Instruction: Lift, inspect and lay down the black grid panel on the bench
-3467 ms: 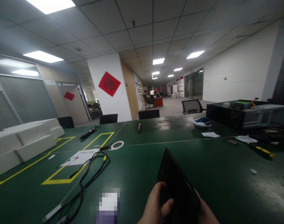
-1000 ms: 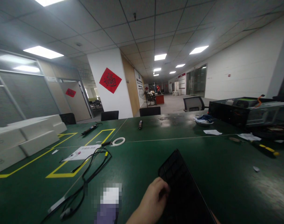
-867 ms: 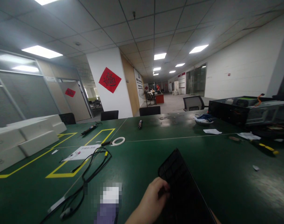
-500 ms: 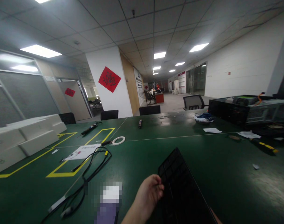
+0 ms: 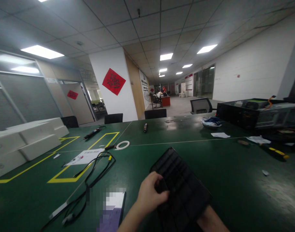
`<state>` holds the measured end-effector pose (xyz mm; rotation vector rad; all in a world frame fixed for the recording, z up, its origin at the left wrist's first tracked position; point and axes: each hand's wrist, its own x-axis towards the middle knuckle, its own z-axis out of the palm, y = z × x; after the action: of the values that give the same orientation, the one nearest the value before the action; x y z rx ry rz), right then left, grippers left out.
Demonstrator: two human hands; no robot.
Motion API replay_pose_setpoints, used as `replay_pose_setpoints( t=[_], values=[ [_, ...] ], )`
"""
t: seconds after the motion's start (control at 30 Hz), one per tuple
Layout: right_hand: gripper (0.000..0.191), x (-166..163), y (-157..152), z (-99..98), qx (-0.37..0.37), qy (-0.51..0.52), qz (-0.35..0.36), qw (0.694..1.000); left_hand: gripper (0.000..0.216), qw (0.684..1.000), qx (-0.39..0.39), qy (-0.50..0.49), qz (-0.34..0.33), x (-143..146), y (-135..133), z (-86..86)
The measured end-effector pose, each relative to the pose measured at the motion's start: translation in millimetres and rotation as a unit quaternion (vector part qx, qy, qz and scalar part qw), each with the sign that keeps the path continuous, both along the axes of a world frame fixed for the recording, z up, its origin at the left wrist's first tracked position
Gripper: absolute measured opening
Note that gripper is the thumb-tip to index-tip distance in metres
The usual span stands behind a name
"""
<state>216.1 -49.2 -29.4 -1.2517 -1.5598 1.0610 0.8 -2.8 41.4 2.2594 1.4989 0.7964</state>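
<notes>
A flat black case [image 5: 183,183], divided into rows of rectangular cells, is held tilted above the green table. My right hand [image 5: 210,219] grips its lower right side from beneath, with most of the fingers hidden behind it. My left hand [image 5: 151,190] is at the case's left side, thumb and forefinger curled round a small dark piece. Whether that piece is separate or part of the case, I cannot tell. To the left of my left forearm lies a purple and white flat object [image 5: 111,214], partly pixelated.
Black cables [image 5: 89,183] loop across the table's left side beside a white paper sheet [image 5: 86,157] and a tape roll [image 5: 123,145]. White boxes [image 5: 41,145] are stacked at far left. An open computer case [image 5: 239,116] and a yellow-black tool [image 5: 275,153] lie at right.
The case has turned so that its gridded face shows more, and its top has swung left. My left fingers have curled closer over it. More of my right hand shows.
</notes>
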Motion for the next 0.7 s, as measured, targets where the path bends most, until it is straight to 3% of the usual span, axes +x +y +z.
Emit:
replay_pose_setpoints(
  t=[0.07,0.13,0.23,0.37,0.43,0.57,0.63,0.7],
  values=[
    [0.04,0,-2,8.5,-0.004,-0.039,0.041,0.998,0.028,0.992,0.008,0.053,0.118,-24,22,11.8],
    [0.047,0,-4,15.6,-0.04,-0.078,0.072,0.994,0.034,0.957,-0.023,0.152,0.248,-52,46,21.8],
    [0.05,1,-4,17.2,-0.08,-0.11,0.082,0.987,0.041,0.925,-0.055,0.191,0.324,-91,74,25.4],
    [0.048,0,3,5.1,0.006,-0.126,0.095,0.987,0.041,0.912,-0.073,0.202,0.35,-115,90,14.2],
    [0.048,0,3,5.1,0.0,-0.102,0.092,0.991,0.041,0.914,-0.062,0.202,0.348,-120,92,10.6],
    [0.046,14,-6,37.9,-0.023,-0.097,0.037,0.994,0.034,0.923,-0.039,0.191,0.331,-139,85,14.8],
    [0.045,36,-10,60.5,0.01,-0.12,-0.022,0.993,0.043,0.928,-0.038,0.183,0.324,-156,73,16.4],
    [0.045,75,-11,69.6,0.046,-0.117,-0.106,0.986,0.05,0.93,-0.038,0.169,0.323,-177,57,12.5]
  ],
)
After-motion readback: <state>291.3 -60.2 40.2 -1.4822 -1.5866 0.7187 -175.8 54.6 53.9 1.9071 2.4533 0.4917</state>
